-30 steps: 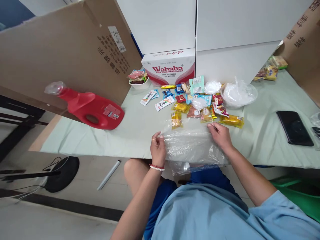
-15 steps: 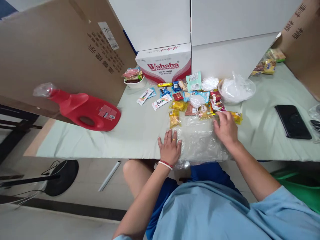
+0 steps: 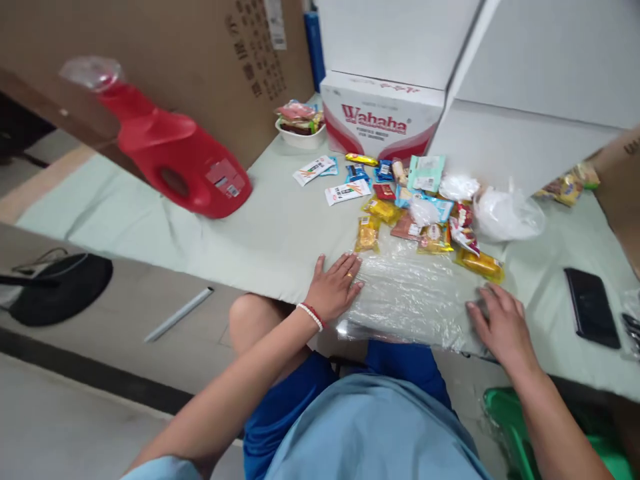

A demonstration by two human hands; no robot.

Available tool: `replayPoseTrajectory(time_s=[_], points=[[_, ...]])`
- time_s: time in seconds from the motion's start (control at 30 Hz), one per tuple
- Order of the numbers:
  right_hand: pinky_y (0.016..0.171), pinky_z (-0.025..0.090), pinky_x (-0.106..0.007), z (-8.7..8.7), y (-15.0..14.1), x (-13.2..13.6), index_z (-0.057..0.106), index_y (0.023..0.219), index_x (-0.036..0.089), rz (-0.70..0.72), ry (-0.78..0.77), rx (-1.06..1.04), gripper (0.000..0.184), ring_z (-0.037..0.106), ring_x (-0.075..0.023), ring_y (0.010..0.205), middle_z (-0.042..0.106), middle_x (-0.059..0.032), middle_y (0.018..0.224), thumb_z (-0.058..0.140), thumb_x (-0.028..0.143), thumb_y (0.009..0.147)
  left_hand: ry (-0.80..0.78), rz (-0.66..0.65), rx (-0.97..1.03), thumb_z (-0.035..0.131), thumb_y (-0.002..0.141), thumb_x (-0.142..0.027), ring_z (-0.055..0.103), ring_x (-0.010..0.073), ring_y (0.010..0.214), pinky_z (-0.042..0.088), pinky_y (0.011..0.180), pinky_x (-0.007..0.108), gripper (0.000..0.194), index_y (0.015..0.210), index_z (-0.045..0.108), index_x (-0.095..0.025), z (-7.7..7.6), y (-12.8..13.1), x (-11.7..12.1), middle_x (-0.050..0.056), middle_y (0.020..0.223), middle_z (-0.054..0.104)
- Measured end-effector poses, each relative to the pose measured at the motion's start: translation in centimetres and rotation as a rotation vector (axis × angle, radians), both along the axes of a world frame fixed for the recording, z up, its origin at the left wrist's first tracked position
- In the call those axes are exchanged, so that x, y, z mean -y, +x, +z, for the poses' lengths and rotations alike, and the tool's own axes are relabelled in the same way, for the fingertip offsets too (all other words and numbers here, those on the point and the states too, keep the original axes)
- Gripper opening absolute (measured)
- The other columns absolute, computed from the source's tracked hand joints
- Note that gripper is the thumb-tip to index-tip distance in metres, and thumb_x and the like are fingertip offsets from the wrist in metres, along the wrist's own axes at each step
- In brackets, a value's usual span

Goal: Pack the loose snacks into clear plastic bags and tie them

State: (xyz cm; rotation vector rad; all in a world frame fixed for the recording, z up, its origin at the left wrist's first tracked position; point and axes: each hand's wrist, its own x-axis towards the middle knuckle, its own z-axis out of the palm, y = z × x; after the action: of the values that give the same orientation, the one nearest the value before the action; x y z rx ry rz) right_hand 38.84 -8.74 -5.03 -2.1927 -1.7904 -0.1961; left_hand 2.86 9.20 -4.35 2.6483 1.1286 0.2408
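Note:
A clear plastic bag [image 3: 410,293] lies flat at the table's front edge, its lower part reaching over the edge. My left hand [image 3: 333,288] rests open on its left side, fingers stretched out. At the bag's right edge, my right hand [image 3: 500,323] is open with the fingers slightly bent and nothing held. Just beyond the bag are wrapped snacks: a yellow-wrapped snack [image 3: 367,233], another long yellow packet [image 3: 480,265], a brown packet [image 3: 406,225] and a red-and-white packet [image 3: 465,237]. White sachets [image 3: 347,192] lie farther left.
A red jug [image 3: 170,153] leans at the left by a cardboard box [image 3: 200,67]. A white bowl [image 3: 303,139] of snacks and a Wahaha carton [image 3: 380,120] stand behind. To the right are a knotted white plastic bag [image 3: 507,213] and a black phone [image 3: 593,307]. Below is a green bin [image 3: 510,420].
My right hand has moved right and nearer, away from the snacks to the bag's right edge. The plastic bag looks more spread out. The camera view has turned.

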Motion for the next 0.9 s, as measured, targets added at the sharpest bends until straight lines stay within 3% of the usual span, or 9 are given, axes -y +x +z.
replayPoseTrajectory(time_s=[0.1, 0.23, 0.33, 0.4, 0.47, 0.57, 0.67, 0.77, 0.9], points=[[0.100, 0.050, -0.052, 2.6, 0.2, -2.5, 0.069, 0.125, 0.017, 0.009, 0.097, -0.048, 0.047, 0.064, -0.0358, 0.113, 0.068, -0.0203, 0.121, 0.044, 0.050, 0.101, -0.001, -0.045, 0.021, 0.037, 0.108, -0.041, 0.036, 0.0248, 0.155, 0.004, 0.127, 0.066, 0.053, 0.158, 0.040, -0.025, -0.4, -0.9, -0.8, 0.011, 0.165, 0.041], [0.080, 0.052, -0.037, 7.6, -3.9, -9.0, 0.073, 0.115, 0.022, 0.036, 0.131, -0.040, 0.036, 0.069, -0.0272, 0.095, 0.074, -0.0125, 0.114, 0.047, 0.043, 0.102, 0.027, -0.043, 0.024, 0.033, 0.108, -0.046, 0.034, 0.0234, 0.156, 0.005, 0.129, 0.062, 0.055, 0.159, 0.038, -0.025, -0.9, -1.2, -0.9, 0.009, 0.166, 0.041], [0.072, 0.047, -0.033, 10.9, -7.9, -16.3, 0.075, 0.106, 0.022, 0.023, -0.041, 0.082, 0.035, 0.069, -0.0271, 0.093, 0.075, -0.0111, 0.104, 0.046, 0.042, 0.102, 0.058, -0.033, 0.006, 0.032, 0.108, -0.048, 0.036, 0.0241, 0.155, 0.009, 0.129, 0.061, 0.056, 0.159, 0.038, -0.027, -1.0, -1.3, -0.8, 0.008, 0.165, 0.043], [0.075, 0.047, -0.033, 11.9, -10.4, -22.3, 0.075, 0.104, 0.020, 0.058, -0.218, 0.113, 0.036, 0.069, -0.0284, 0.095, 0.076, -0.0127, 0.104, 0.046, 0.042, 0.102, 0.068, -0.034, -0.006, 0.033, 0.108, -0.048, 0.037, 0.0251, 0.154, 0.012, 0.129, 0.061, 0.056, 0.160, 0.038, -0.028, -0.9, -1.4, -0.8, 0.007, 0.164, 0.044], [0.082, 0.049, -0.035, 11.6, -12.7, -28.9, 0.073, 0.112, 0.017, 0.056, -0.269, 0.090, 0.038, 0.069, -0.0308, 0.103, 0.075, -0.0168, 0.108, 0.046, 0.043, 0.103, 0.064, -0.036, -0.007, 0.034, 0.108, -0.048, 0.037, 0.0250, 0.154, 0.012, 0.129, 0.061, 0.056, 0.160, 0.038, -0.028, -0.9, -1.4, -0.9, 0.007, 0.164, 0.044], [0.095, 0.049, -0.041, 9.6, -15.4, -38.2, 0.066, 0.126, 0.009, 0.053, -0.244, 0.002, 0.048, 0.065, -0.0347, 0.117, 0.069, -0.0250, 0.125, 0.048, 0.047, 0.104, 0.043, -0.036, -0.003, 0.033, 0.108, -0.049, 0.037, 0.0236, 0.154, 0.010, 0.129, 0.061, 0.056, 0.159, 0.038, -0.026, -0.9, -1.4, -0.9, 0.006, 0.165, 0.042], [0.100, 0.050, -0.043, 7.2, -16.9, -44.7, 0.067, 0.126, 0.005, -0.032, -0.280, -0.125, 0.057, 0.064, -0.0356, 0.121, 0.068, -0.0261, 0.128, 0.059, 0.054, 0.098, 0.036, -0.033, -0.003, 0.034, 0.108, -0.049, 0.038, 0.0236, 0.154, 0.011, 0.129, 0.060, 0.057, 0.159, 0.038, -0.026, -0.8, -1.5, -0.9, 0.007, 0.164, 0.044], [0.101, 0.051, -0.040, 5.4, -16.9, -47.5, 0.071, 0.120, 0.007, -0.053, -0.342, -0.208, 0.048, 0.065, -0.0340, 0.122, 0.069, -0.0231, 0.128, 0.077, 0.041, 0.086, 0.047, -0.023, 0.005, 0.035, 0.107, -0.049, 0.039, 0.0241, 0.153, 0.012, 0.129, 0.059, 0.056, 0.158, 0.040, -0.026, -0.7, -1.5, -0.9, 0.008, 0.162, 0.047], [0.093, 0.056, -0.040, 4.2, -14.2, -46.8, 0.070, 0.118, 0.006, -0.123, -0.335, -0.338, 0.047, 0.069, -0.0315, 0.111, 0.072, -0.0205, 0.118, 0.080, 0.035, 0.082, 0.065, -0.028, 0.017, 0.037, 0.107, -0.049, 0.040, 0.0252, 0.152, 0.015, 0.129, 0.059, 0.056, 0.157, 0.042, -0.026, -0.7, -1.5, -1.0, 0.007, 0.162, 0.048]])
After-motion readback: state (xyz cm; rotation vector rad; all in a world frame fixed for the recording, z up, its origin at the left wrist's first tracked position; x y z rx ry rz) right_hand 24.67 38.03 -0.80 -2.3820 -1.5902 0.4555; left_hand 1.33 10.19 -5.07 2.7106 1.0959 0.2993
